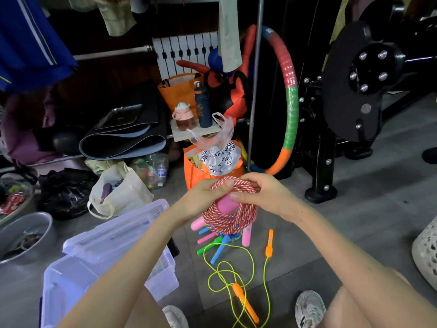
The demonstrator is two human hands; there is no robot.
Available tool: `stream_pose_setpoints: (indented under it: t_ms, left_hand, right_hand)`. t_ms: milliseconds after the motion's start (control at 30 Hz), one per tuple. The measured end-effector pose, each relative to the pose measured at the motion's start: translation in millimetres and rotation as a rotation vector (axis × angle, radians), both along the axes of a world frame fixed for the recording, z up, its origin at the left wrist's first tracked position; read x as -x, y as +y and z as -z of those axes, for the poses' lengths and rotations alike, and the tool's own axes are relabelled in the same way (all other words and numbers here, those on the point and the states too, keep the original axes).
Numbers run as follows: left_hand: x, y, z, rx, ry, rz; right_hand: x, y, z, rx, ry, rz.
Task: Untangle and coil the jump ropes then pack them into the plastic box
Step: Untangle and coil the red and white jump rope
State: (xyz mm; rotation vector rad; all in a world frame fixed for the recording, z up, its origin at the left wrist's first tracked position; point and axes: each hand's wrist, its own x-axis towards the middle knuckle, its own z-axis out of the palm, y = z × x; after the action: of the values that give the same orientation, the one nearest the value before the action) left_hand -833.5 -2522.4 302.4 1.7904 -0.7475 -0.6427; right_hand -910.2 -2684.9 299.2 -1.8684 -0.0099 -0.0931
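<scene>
Left hand (203, 200): fingers curled round braided red-white rope coil (230, 221), held mid-air.
Right hand (267, 195): grips the coil's top, thumb on smooth pink handle (225, 205).
Plastic box (61, 285): translucent, lid open, 8 o'clock of coil.
Yellow-green rope (238, 291): thin, loose loops on floor, 6 o'clock.

Home storage rm (radiator (186, 53), hanging clothes (30, 36)).

The red-and-white rope (228, 220) looks like braided cloth, rough-textured, its pink handle (225, 204) smooth matt plastic. Near left, the box (71, 282) is translucent glossy plastic; the thin yellow-green cord (266, 271) looks smooth and plasticky.
</scene>
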Motion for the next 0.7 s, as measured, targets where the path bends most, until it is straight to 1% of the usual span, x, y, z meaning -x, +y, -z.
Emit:
stream_pose_setpoints:
  t_ms: [67, 100, 133, 167, 233, 300, 367, 400, 467, 533, 600, 667, 700]
  left_hand:
    - [-1.3, 1.1, 2.7, -0.063, 0.021, 0.037]
    - [-0.2, 0.4, 4.1, -0.051, 0.077, 0.066]
    - [0.5, -0.3, 6.4, -0.002, 0.186, 0.079]
    - [2.4, -1.4, 7.1, 0.071, 0.337, 0.073]
    - [1.5, -0.7, 12.3, 0.230, 0.582, 0.051]
    - [-3.3, 1.3, 25.6, 0.303, 0.659, 0.013]
    - [-4.9, 5.1, 38.5, 0.304, 0.631, -0.072]
    - [-5.6, 7.4, 44.9, 0.295, 0.588, -0.127]
    - [-4.9, 12.5, 58.0, 0.276, 0.491, -0.194]
    - [0.2, 13.3, 69.0, 0.232, 0.393, -0.213]
    - [11.8, 9.5, 78.9, 0.238, 0.356, -0.253]
    - [22.6, 5.0, 86.7, 0.234, 0.370, -0.284]
    - [26.4, 3.4, 84.1, 0.228, 0.383, -0.263]
  right_hand:
    - [-0.7, 0.0, 0.2, 0.015, -0.036, 0.049]
    - [-1.4, 0.1, 0.8, 0.021, -0.045, 0.086]
    - [-2.7, 0.2, 2.1, 0.017, -0.049, 0.138]
    - [-4.3, 0.2, 3.7, -0.013, -0.051, 0.196]
    - [-7.2, -1.6, 5.7, -0.108, -0.064, 0.286]
    - [-10.1, -5.6, 5.2, -0.214, -0.107, 0.325]
    - [-12.3, -11.2, 1.1, -0.306, -0.178, 0.379]
    - [-13.5, -14.2, -1.3, -0.329, -0.209, 0.413]
    - [-16.2, -17.9, -2.9, -0.336, -0.246, 0.475]
    - [-19.4, -18.3, -0.5, -0.340, -0.269, 0.525]
    - [-22.3, -15.5, 4.5, -0.352, -0.297, 0.571]
    - [-23.8, -10.7, 10.5, -0.354, -0.304, 0.590]
    - [-23.2, -8.7, 12.7, -0.349, -0.297, 0.574]
